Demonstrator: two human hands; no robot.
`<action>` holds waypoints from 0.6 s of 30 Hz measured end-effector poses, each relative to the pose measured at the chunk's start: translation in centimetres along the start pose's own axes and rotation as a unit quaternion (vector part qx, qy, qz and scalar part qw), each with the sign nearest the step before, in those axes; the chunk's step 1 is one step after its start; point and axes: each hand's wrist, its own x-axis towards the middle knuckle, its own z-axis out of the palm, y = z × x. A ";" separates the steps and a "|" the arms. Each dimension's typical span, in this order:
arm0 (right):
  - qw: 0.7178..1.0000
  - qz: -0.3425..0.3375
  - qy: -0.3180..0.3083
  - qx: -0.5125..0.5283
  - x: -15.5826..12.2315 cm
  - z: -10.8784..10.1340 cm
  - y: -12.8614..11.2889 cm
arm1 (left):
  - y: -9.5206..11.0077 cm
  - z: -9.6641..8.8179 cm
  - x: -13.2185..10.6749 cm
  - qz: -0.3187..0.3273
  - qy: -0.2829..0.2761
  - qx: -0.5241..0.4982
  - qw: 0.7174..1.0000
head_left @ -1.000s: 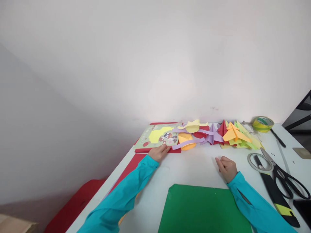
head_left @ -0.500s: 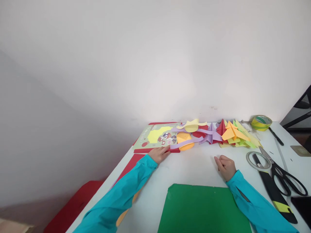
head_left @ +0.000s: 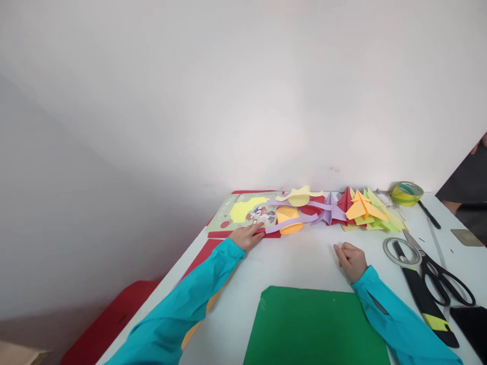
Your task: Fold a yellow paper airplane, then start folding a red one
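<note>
My left hand point(head_left: 246, 237) lies at the near right corner of a printed paper pack point(head_left: 224, 210) with a cartoon picture and a yellow middle. Its fingers are stretched out, one of them over the pack, and hold nothing. Red paper point(head_left: 216, 234) shows under the pack's near edge. Beside the fingertips is a purple paper strip point(head_left: 279, 227), by an orange paper piece point(head_left: 292, 228). My right hand point(head_left: 352, 262) rests on the white table point(head_left: 297, 263) as a loose fist, with nothing visible in it, beyond the green mat point(head_left: 315, 329).
Folded paper planes point(head_left: 365, 208) pile against the wall. On the right lie yellow tape point(head_left: 407, 194), a black pen point(head_left: 429, 215), a white tape roll point(head_left: 388, 248), scissors point(head_left: 443, 279) and a black-and-yellow cutter point(head_left: 424, 296). A red stool point(head_left: 114, 319) stands at left. Another person's hand point(head_left: 480, 144) shows at far right.
A finger of my left hand has lifted onto the printed pack. My right hand stays closed in place. Part of another person has come into view at the right edge.
</note>
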 end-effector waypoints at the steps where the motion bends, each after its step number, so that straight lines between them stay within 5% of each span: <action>1: 1.000 0.000 0.000 0.001 0.0 0.0 0.0 | 0.0 -0.3 0.0 0.008 -0.001 0.004 1.000; 18: 1.000 0.006 -0.009 0.003 0.1 -0.2 -0.1 | 0.1 -0.6 0.3 0.022 0.062 0.037 0.997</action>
